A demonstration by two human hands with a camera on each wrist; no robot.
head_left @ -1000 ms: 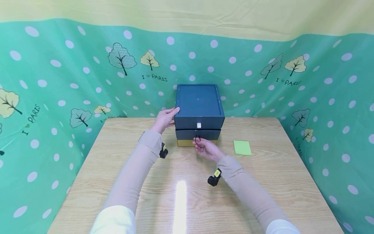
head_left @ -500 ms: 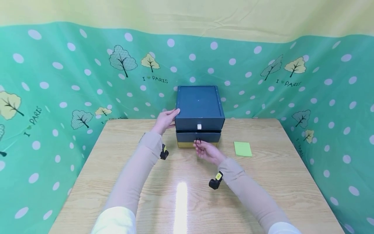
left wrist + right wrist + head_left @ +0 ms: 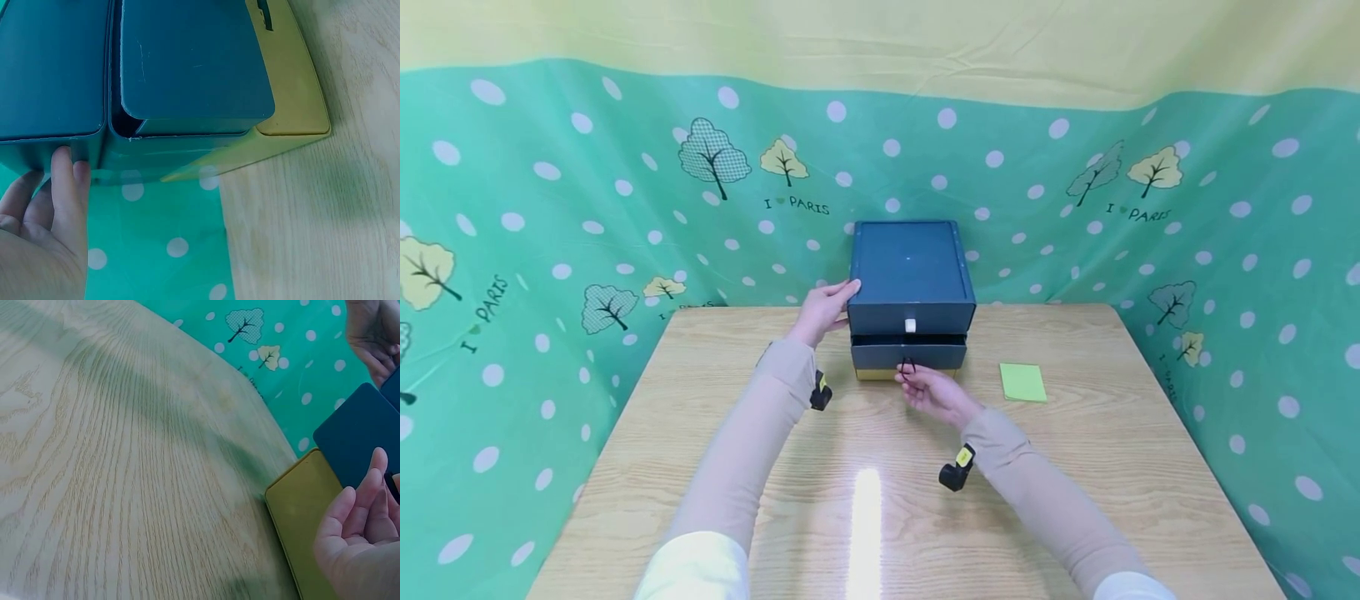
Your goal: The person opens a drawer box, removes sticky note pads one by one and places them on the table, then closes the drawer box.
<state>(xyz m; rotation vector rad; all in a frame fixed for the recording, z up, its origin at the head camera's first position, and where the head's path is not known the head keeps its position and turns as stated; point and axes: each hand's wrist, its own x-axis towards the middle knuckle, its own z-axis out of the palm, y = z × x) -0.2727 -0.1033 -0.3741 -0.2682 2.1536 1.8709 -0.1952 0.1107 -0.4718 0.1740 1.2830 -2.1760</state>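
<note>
Left hand (image 3: 823, 312) on top box (image 3: 912, 262), right hand (image 3: 936, 395) on black loop (image 3: 392, 486) of middle drawer (image 3: 872, 357).
Left to right: left fingers ungripped, laid against top box's 9 o'clock side; three-tier stack stands near the 12 o'clock edge of the surface (image 3: 1150, 450), top box with white knob (image 3: 911, 326) on its 6 o'clock face; blue middle drawer juts partway out toward 6 o'clock, over yellow bottom box (image 3: 869, 375); right fingers pinch the loop at the drawer's 6 o'clock face; green notes (image 3: 1022, 382) lie apart from the stack, toward 4 o'clock.
</note>
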